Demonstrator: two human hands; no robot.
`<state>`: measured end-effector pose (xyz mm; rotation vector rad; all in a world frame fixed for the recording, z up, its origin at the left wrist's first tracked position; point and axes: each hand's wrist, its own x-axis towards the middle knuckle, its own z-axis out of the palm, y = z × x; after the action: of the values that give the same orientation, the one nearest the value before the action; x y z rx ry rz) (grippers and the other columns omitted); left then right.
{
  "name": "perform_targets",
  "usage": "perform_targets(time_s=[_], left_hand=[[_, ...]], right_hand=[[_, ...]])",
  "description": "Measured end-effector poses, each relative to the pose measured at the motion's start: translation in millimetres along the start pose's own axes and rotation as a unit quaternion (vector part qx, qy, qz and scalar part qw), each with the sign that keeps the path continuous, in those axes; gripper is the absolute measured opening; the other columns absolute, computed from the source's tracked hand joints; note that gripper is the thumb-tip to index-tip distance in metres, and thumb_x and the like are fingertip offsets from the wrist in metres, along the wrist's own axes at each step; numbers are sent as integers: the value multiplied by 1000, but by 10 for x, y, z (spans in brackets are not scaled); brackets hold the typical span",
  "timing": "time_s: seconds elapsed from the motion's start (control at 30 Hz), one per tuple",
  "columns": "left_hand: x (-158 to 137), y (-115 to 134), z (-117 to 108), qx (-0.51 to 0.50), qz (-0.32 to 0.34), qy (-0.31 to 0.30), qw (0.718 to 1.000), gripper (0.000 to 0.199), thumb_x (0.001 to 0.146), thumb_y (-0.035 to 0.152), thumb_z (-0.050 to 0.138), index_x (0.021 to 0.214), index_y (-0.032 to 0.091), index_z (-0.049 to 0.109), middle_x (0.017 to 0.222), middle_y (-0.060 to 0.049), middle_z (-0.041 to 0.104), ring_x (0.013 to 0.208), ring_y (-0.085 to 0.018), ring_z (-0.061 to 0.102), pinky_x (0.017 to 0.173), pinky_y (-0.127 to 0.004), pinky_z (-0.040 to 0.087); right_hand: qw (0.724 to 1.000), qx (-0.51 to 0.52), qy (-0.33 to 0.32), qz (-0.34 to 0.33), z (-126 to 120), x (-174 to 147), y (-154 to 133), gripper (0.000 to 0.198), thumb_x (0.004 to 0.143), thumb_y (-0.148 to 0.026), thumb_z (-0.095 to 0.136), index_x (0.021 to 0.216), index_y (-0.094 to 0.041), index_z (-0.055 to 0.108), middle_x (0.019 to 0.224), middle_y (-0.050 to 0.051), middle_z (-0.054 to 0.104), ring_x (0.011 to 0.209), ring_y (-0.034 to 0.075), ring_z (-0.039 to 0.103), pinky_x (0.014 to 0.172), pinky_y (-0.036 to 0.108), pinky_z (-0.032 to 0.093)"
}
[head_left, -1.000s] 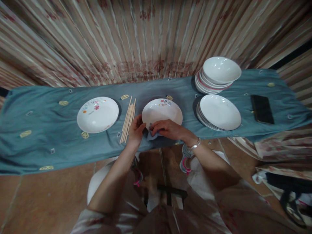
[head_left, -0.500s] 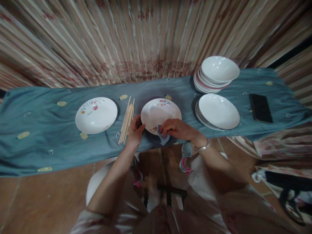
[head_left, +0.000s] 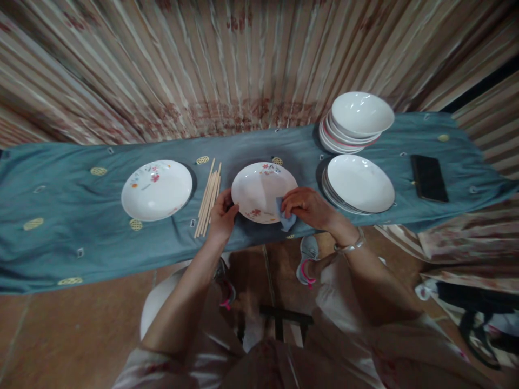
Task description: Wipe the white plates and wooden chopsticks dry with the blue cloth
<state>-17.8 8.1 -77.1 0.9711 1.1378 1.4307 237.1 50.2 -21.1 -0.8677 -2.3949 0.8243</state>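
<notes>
A flowered plate [head_left: 259, 189] is near the middle of the tabletop's [head_left: 97, 237] front edge, face up, looking widest along the tabletop's length. The left hand [head_left: 224, 214] grips its left rim, thumb uppermost. The right hand [head_left: 307, 207] pinches a blue cloth [head_left: 287, 220] at the right front rim, the loose end pointing toward the front edge. Chopsticks [head_left: 208, 201] lie beside the left hand, pointing toward the back edge. Stacked plates [head_left: 360, 183] stand toward the right end, bowls [head_left: 362, 114] behind them.
</notes>
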Motion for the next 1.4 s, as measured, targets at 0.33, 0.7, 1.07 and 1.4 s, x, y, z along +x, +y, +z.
perform_targets(time_s=[0.33, 0.7, 1.07, 1.4], left_hand=[[2, -2, 13, -4, -1, 6, 1000, 43, 69, 17, 68, 111, 21, 61, 116, -8, 70, 115, -23, 62, 107, -41, 43], [-8, 5, 11, 2, -10, 4, 1000, 43, 70, 18, 68, 112, 20, 60, 118, -8, 69, 116, -23, 62, 108, -41, 42], [-21, 8, 19, 18, 0, 10, 1000, 44, 70, 21, 70, 113, 21, 62, 119, -8, 69, 118, -23, 61, 106, -40, 44], [-37, 17, 25, 16, -5, 20, 1000, 43, 69, 22, 71, 111, 19, 63, 116, -9, 70, 112, -23, 63, 105, -41, 44]], right_hand=[[985, -98, 121, 77, -22, -33, 191, 34, 71, 2, 46, 66, -21, 71, 87, 4, 75, 94, 20, 67, 93, 36, 51], [966, -141, 185, 115, 26, 199, 344, 33, 74, 0, 47, 67, -21, 71, 87, 3, 75, 98, 21, 67, 97, 36, 49], [967, -131, 173, 132, -8, 453, 451, 35, 76, -3, 44, 73, -22, 73, 99, 4, 76, 101, 23, 67, 98, 40, 51], [966, -144, 160, 145, 71, 683, 528, 35, 79, -1, 41, 79, -18, 73, 107, 11, 73, 105, 25, 66, 101, 41, 50]])
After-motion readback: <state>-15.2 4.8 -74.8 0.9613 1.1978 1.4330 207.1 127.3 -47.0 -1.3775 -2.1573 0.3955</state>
